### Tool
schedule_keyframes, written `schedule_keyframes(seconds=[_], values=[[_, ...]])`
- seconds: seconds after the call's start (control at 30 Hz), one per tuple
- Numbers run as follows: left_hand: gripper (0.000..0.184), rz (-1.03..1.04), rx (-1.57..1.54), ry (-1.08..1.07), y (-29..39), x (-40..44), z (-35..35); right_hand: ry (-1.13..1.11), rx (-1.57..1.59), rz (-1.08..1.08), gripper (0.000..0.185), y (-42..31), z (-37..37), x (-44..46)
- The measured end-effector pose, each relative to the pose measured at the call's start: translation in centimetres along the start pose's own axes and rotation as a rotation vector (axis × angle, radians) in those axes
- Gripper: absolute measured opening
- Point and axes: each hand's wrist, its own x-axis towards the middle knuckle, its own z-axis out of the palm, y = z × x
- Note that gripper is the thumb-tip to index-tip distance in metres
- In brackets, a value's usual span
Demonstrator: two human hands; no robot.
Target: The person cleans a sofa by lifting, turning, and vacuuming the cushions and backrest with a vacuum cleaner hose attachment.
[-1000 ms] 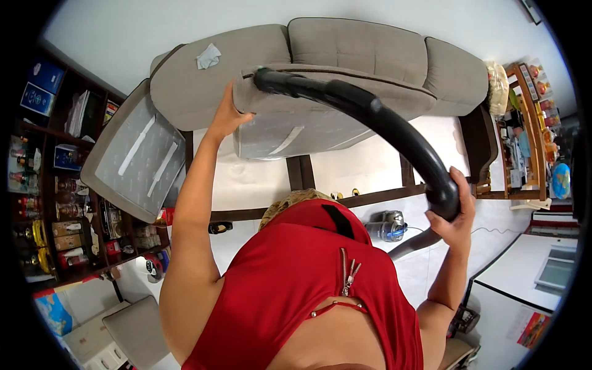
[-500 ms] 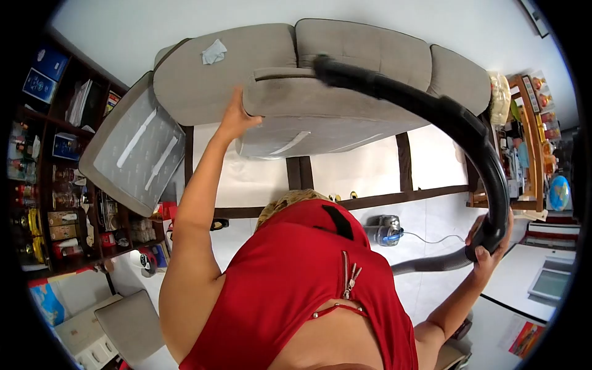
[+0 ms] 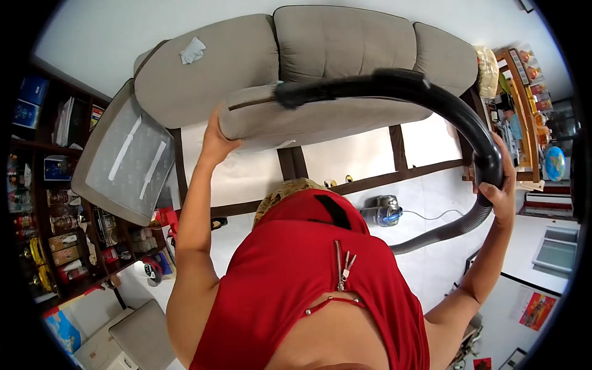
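Observation:
My left hand [image 3: 217, 143] is closed on the left end of a long grey sofa cushion [image 3: 345, 118], thumb on the near side. The cushion is lifted off the sofa base [image 3: 345, 161] and tilted. In my right hand [image 3: 502, 192] is the handle of a black vacuum cleaner hose [image 3: 456, 112], which arches over the cushion. Its brush nozzle [image 3: 290, 94] lies against the cushion's upper edge, near the seam on the left; whether it presses there I cannot tell. The ribbed hose runs down behind my body towards the vacuum cleaner [image 3: 383, 211] on the floor.
The grey sofa backrest [image 3: 345, 43] curves behind, with a light cloth [image 3: 193, 50] on it. Another cushion [image 3: 132, 157] leans at left, underside outward, by a dark shelf [image 3: 52, 185] full of goods. A wooden rack [image 3: 524, 117] stands right. A cord [image 3: 435, 217] crosses the floor.
The cushion has turned so its grey underside is mostly out of sight. The nozzle has slid left along it, and my right hand has risen with the hose. The view has shifted slightly.

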Motion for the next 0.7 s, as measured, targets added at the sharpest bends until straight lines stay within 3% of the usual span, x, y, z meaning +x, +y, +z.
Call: schedule_keyframes(seconds=[0.1, 0.2, 0.3, 0.43, 0.5, 0.6, 0.7], values=[[0.102, 0.029, -0.105, 0.007, -1.3, -0.9, -0.8, 0.073, 0.057, -0.004, 0.099, 3.4, -2.0, -0.5], [0.105, 0.054, -0.012, -0.013, 0.5, -1.5, -1.2, 0.106, 0.032, 0.027, 0.098, 5.7, -4.4, -1.9], [0.107, 0.054, -0.079, -0.003, 0.2, -1.6, -1.0, 0.173, 0.02, 0.1, 0.1, 5.6, -5.8, -3.6], [0.107, -0.018, -0.19, -0.029, -0.3, -1.6, -0.5, 0.268, -0.001, 0.007, 0.102, 4.7, -5.1, -4.8], [0.108, -0.055, -0.214, -0.033, -0.4, -1.4, -0.3, 0.234, 0.059, -0.009, 0.105, 4.7, -4.5, -4.7], [0.108, 0.063, 0.12, -0.065, 0.7, -1.4, -0.1, 0.12, 0.131, -0.071, 0.105, 2.7, -1.0, -2.7], [0.107, 0.105, -0.051, -0.082, -0.8, -2.1, 0.6, -0.014, 0.089, -0.111, 0.099, 0.5, 1.1, 0.2]])
